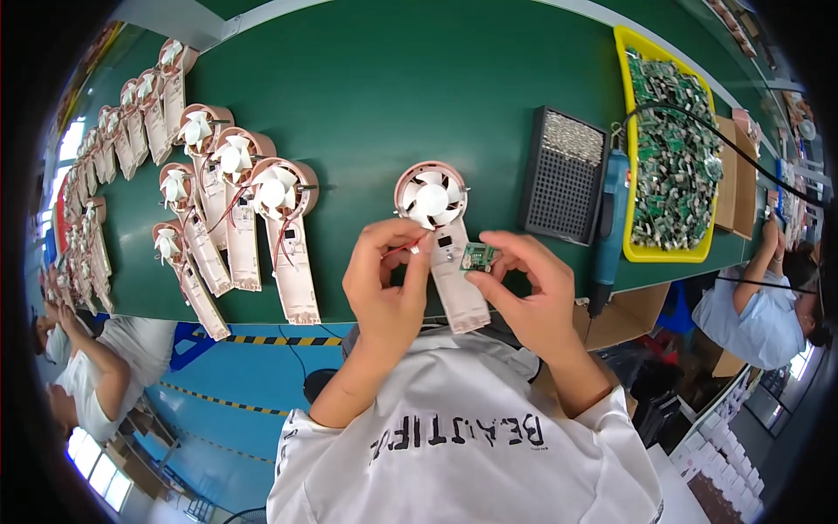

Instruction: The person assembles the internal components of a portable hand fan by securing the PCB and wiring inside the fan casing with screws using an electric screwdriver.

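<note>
A pink hand-held fan shell (460, 293) with a white fan wheel (430, 199) lies open-faced in front of me, over the near edge of the green table (384, 96). My left hand (384, 284) grips the shell's handle on its left side, with the fingertips at thin red wires just under the round head. My right hand (534, 293) pinches a small green circuit board (478, 256) against the right side of the handle.
Several more open pink fan shells (284, 231) lie in rows at the left. To the right are a black screw tray (565, 175), a blue electric screwdriver (609, 223) on a cable, a yellow bin of green boards (668, 144) and a cardboard box (735, 179). Other people work at both sides.
</note>
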